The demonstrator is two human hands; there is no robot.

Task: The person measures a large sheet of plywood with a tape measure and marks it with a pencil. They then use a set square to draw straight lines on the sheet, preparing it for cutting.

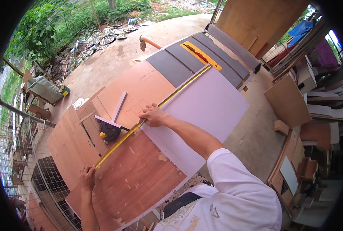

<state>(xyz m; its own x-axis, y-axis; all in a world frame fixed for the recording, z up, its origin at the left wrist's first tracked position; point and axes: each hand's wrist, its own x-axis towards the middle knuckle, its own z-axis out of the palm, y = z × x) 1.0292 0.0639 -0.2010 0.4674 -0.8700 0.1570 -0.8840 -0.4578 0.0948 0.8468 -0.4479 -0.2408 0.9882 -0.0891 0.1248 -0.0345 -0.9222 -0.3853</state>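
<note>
White cotton covers the person's shoulder, the short-sleeved shirt (241,188) carrying a small dark emblem and a pale gold print too distorted by the fold to read, its lower part cut off by the frame. The left hand (87,178) is closed on the near end of a yellow tape measure (120,144), hiding that end, at the left edge of a reddish-brown board (140,175). The tape's long axis runs diagonally from there, away and to the right, along the board and then the far edge of a white panel (214,104); its graduations are too fine to read. Well apart from the left, the right hand (154,114) rests midway along it, fingers bent over the blade; whether they pinch or merely press cannot be told. Just beyond the tape, a black mitre gauge (110,131) with a yellow knob lies on a tan plywood sheet (129,86) marked with red lines and small dark print, illegible here. Farther off, a grey table saw (171,61) shows a red blade (201,57) in a yellow insert (216,63), its lower frame largely hidden by the sheets. Behind, leafy plants (32,34) border the concrete yard (121,54).
</note>
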